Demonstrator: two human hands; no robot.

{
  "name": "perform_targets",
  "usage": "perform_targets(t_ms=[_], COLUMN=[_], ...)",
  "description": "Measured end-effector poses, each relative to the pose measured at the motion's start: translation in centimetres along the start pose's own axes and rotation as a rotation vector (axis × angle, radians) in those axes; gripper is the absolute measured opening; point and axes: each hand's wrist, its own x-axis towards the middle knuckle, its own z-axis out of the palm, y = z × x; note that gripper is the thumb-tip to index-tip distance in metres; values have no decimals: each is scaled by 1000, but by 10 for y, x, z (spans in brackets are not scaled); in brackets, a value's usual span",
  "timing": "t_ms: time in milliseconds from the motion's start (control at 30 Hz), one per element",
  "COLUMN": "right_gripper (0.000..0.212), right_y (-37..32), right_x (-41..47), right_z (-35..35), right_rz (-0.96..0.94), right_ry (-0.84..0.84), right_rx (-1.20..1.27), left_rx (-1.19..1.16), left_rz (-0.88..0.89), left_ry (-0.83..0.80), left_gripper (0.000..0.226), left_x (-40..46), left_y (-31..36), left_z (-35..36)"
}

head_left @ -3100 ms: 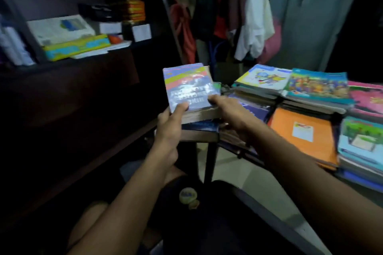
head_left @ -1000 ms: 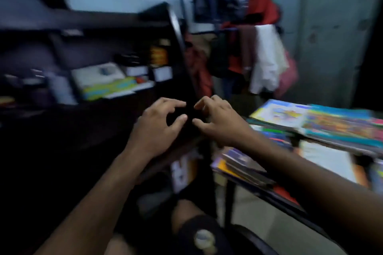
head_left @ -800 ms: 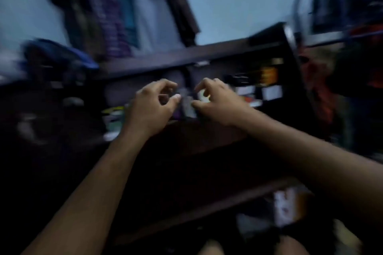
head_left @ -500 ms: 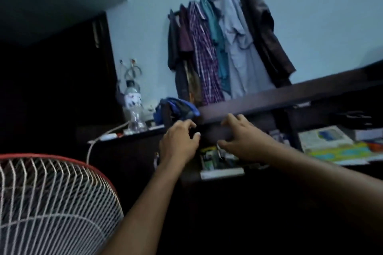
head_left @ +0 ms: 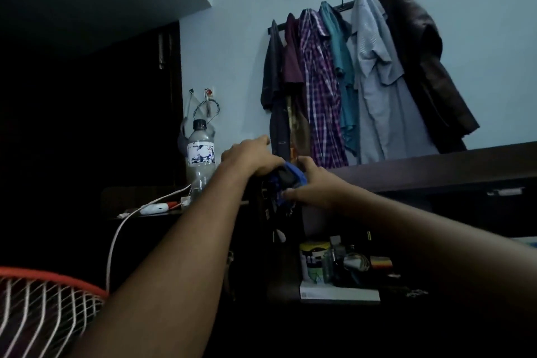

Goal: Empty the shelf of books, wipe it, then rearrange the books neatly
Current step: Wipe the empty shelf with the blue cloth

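A bunched blue and dark cloth lies on the top left corner of the dark wooden shelf unit. My left hand rests over its upper left side with fingers curled down onto it. From the right, my right hand grips the cloth, thumb and fingers closed round its lower edge. Below the shelf top, a compartment holds a white flat book under several small jars and tins. No other books are in sight.
A plastic water bottle stands left of my hands, beside a white charger cable. Several shirts and a dark jacket hang on the wall behind. A red-rimmed fan grille fills the lower left corner.
The view swung left from the book table, then up. Both hands, empty half a second ago, rose from the compartment's front to the shelf top and closed on the blue cloth.
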Motion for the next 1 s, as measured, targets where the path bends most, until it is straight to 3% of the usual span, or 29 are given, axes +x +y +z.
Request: perform_targets(t_ms=[67, 167, 300, 433, 567, 633, 767, 833, 900, 1000], right_gripper=[107, 112, 82, 53, 55, 48, 34, 32, 27, 24], right_y=[1, 9, 20, 21, 32, 43, 75, 99, 137, 206], right_x=[24, 41, 37, 11, -23, -47, -110, -145, -189, -265], right_z=[12, 28, 40, 23, -17, -39, -66, -70, -70, -58], right_rz=[-16, -32, -50, -81, -80, -108, -85, -31, 37, 202], right_ry=[-25, -53, 39, 185, 243, 263, 384, 486, 642, 771], right_rx=[54, 179, 272, 261, 363, 486, 850, 985, 973, 692], left_rx=[74, 213, 321, 562, 386, 116, -572, -804, -1006, -1210], left_rz=[86, 155, 152, 338, 399, 437, 504, 549, 594, 627], left_ry=[-214, -261, -41, 173, 422, 439, 205, 62, -161, -578], left_gripper=[53, 39, 30, 29, 28, 25, 24, 26, 30, 46], left_x=[8, 15, 9, -13, -30, -46, -86, -108, -138, -189], left_y=[4, 10, 12, 25, 42, 72, 148, 182, 217, 255], left_z=[-2, 1, 10, 22, 13, 11, 23, 45, 80, 148])
